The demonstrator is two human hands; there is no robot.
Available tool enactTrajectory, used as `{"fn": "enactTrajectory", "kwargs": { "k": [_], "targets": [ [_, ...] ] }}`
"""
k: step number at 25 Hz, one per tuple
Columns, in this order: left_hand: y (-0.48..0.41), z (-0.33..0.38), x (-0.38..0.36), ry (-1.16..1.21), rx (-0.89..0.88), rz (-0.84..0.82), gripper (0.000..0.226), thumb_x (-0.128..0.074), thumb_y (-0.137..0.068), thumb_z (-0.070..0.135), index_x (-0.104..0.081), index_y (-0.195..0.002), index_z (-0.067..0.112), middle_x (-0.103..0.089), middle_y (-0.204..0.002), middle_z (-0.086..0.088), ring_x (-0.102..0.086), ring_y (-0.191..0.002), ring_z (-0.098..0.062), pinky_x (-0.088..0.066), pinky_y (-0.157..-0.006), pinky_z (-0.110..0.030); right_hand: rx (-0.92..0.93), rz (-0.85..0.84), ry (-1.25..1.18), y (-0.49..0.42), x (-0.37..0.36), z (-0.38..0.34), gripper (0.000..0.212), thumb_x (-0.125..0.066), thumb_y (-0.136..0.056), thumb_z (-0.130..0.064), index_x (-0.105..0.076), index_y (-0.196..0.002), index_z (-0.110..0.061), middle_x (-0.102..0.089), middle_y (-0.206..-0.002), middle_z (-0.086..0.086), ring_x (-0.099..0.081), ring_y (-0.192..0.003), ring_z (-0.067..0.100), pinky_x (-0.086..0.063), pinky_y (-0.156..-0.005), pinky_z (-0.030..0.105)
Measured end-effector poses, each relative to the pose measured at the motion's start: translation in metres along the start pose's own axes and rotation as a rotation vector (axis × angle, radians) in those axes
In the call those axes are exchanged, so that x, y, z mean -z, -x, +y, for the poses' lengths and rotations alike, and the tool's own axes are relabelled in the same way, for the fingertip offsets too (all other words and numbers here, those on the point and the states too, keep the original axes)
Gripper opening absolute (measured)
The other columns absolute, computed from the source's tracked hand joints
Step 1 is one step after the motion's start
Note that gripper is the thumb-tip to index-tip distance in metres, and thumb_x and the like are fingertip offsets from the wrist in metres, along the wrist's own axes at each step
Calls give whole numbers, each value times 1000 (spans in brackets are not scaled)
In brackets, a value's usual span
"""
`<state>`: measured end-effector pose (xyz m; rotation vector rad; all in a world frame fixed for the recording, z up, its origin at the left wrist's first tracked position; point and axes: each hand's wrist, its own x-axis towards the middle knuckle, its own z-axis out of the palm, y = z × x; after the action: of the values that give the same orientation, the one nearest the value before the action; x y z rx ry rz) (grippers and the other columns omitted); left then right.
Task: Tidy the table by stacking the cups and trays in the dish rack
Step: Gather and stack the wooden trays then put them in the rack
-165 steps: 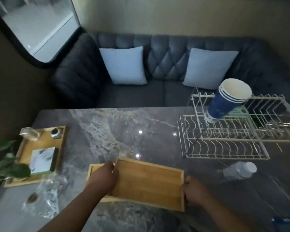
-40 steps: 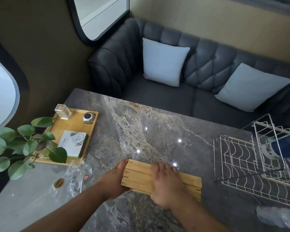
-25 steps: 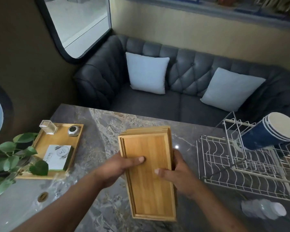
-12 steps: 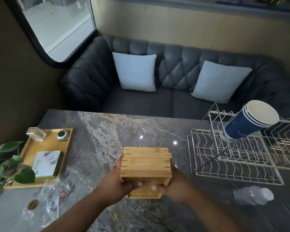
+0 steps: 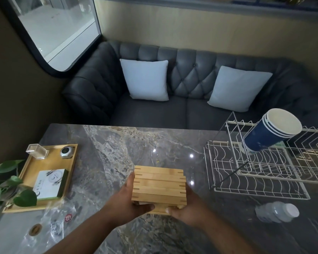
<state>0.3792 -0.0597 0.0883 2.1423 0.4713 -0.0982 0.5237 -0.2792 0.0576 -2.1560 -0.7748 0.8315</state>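
Note:
Several bamboo trays form one stack that I hold end-on above the marble table, their short ends facing me. My left hand grips the stack's left side with the thumb underneath, and my right hand grips its right side. The white wire dish rack stands on the table to the right, apart from the stack. A nested pile of blue paper cups leans tilted on the rack's upper tier, mouths up and to the right.
Another bamboo tray at the left holds a clear box, a small round device and a card. A leafy plant and a plastic bag lie nearby. A plastic bottle lies at the right. A grey sofa sits behind.
Two loose trays were gathered into a stack, lifted and turned upright, then tipped flat end-on. Since half a second ago the stack has hardly moved; both hands keep their hold.

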Motion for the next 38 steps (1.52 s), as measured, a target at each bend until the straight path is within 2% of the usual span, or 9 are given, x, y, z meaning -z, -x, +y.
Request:
{"fn": "enactTrajectory", "kwargs": {
  "k": [3, 6, 13, 19, 26, 29, 32, 35, 38],
  "targets": [
    [-5, 4, 11, 58, -2, -34, 105, -90, -58, 55, -21, -137, 60, -60, -121, 34, -64, -105, 8, -58, -80, -23, 30, -27, -53, -3, 6, -4, 98, -87, -60, -35, -30, -137, -58, -59, -119, -40, -60, -101, -20, -46, -72, -2],
    [-8, 6, 15, 60, -29, -61, 111, -94, -56, 50, -22, -140, 57, -55, -126, 30, -63, -110, 3, -59, -85, -27, 43, 1, -60, -3, 7, -6, 100, -89, -60, -32, -32, -142, -49, -65, -115, -33, -66, -97, -14, -49, -73, 0],
    [-6, 1, 12, -55, -25, -51, 97, -84, -65, 50, -22, -139, 44, -55, -127, 24, -61, -114, -3, -57, -93, -37, 16, 72, 148, 3, 3, -7, 91, -78, -58, -59, -26, -133, -66, -52, -110, -53, -49, -94, -35, -41, -66, 2],
    [-2, -2, 8, -60, -45, -18, 97, -83, -68, 50, -20, -141, 46, -52, -126, 30, -57, -116, 0, -55, -91, -32, -5, 144, 154, 1, -10, 1, 97, -82, -54, -62, -27, -135, -66, -49, -114, -55, -44, -97, -38, -38, -63, -1],
    [-1, -1, 9, -42, -12, -7, 93, -84, -68, 49, -24, -140, 41, -60, -126, 19, -62, -112, -8, -57, -90, -41, -5, 151, 126, 1, -6, -2, 93, -84, -53, -58, -32, -130, -65, -52, -115, -51, -51, -96, -32, -41, -59, -4],
    [0, -1, 8, -32, -27, -12, 98, -84, -70, 47, -19, -144, 43, -59, -128, 20, -61, -113, -6, -56, -91, -35, 27, 100, 53, 7, 6, -17, 90, -89, -55, -48, -38, -128, -62, -58, -116, -43, -58, -98, -25, -44, -69, -5],
    [0, -4, 8, -9, -25, -22, 99, -85, -72, 45, -17, -144, 47, -57, -128, 24, -60, -115, -5, -52, -90, -28, 42, 69, 50, 15, 26, -41, 98, -90, -55, -48, -35, -136, -53, -61, -121, -31, -61, -104, -13, -48, -77, 7],
    [0, -7, 7, -26, -12, -20, 97, -83, -73, 46, -15, -142, 48, -55, -126, 25, -60, -112, -5, -47, -82, -22, 71, 93, 299, 18, 48, -76, 110, -81, -52, -62, -18, -142, -53, -39, -131, -26, -48, -113, -4, -42, -91, 21],
    [-2, -7, 4, -83, -4, -6, 101, -81, -73, 49, -12, -147, 42, -56, -131, 18, -62, -115, -12, -45, -79, -25, 158, 29, 657, 10, 60, -109, 101, -73, -55, -63, -23, -140, -38, -34, -136, -10, -37, -123, 12, -37, -102, 29]
  ]
}}
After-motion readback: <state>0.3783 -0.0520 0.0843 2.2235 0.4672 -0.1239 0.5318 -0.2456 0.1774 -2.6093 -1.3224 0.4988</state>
